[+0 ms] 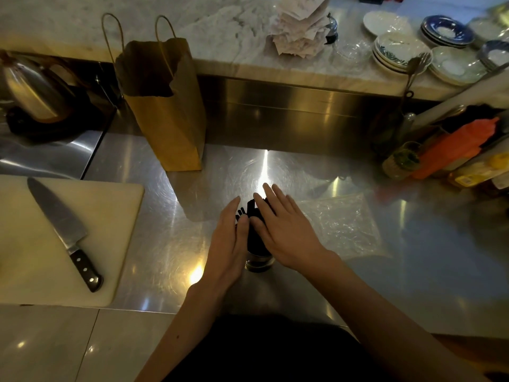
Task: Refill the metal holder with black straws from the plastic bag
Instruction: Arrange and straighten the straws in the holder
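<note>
While both palms press flat against the black straws (254, 235), fingers straight, the left hand (227, 244) and right hand (283, 230) make an unclenched grip that cups rather than clutches. Just beneath it stands the metal holder (259, 263), already full. Right of the grip the plastic bag (344, 227) lies flat on the counter (413, 271), seemingly emptied, so only tidying looks left. Beyond, the paper slips (297, 28) carry writing too blurred to read.

Scratched steel counter (413, 285) across middle of frame, glare streak at centre. On it:
- metal holder (259, 263), upright, lower centre
- clear plastic bag (344, 224), flat, just right of holder
- brown paper bag (168, 119), upright, upper left of centre
- white cutting board (41, 257), left edge
- cluster of bottles (402, 161), right edge
</note>
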Motion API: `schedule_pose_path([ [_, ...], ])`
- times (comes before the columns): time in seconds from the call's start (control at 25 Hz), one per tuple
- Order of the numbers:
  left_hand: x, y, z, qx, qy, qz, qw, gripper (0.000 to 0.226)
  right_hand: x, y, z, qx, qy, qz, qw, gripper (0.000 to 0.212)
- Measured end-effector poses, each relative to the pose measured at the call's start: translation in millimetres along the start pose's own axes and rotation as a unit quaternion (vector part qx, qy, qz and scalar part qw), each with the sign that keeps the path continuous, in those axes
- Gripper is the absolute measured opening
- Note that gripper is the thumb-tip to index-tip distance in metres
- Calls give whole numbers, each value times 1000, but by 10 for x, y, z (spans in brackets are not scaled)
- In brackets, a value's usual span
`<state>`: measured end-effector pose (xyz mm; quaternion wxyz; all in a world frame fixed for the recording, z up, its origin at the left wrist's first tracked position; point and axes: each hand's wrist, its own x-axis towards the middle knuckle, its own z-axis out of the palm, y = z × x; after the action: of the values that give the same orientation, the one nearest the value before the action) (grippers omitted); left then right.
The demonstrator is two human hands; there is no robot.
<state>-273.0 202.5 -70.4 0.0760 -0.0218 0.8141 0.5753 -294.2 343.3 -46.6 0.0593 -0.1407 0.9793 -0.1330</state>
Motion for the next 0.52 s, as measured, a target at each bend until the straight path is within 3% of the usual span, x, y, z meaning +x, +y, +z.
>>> schedule_pose_path([
  [0.24, 118, -115, 66, -8, -5, 30, 1000, 61, 41, -65, 66, 27, 28, 16, 999, 74],
  [0.4, 173, -122, 113, -33, -2, 54, 998, 34, 38, -55, 156, 35, 45, 32, 998, 73],
  [0.52, 230, -170, 106, -52, -5, 57, 997, 32, 45, -47, 182, 59, 46, 31, 997, 74],
])
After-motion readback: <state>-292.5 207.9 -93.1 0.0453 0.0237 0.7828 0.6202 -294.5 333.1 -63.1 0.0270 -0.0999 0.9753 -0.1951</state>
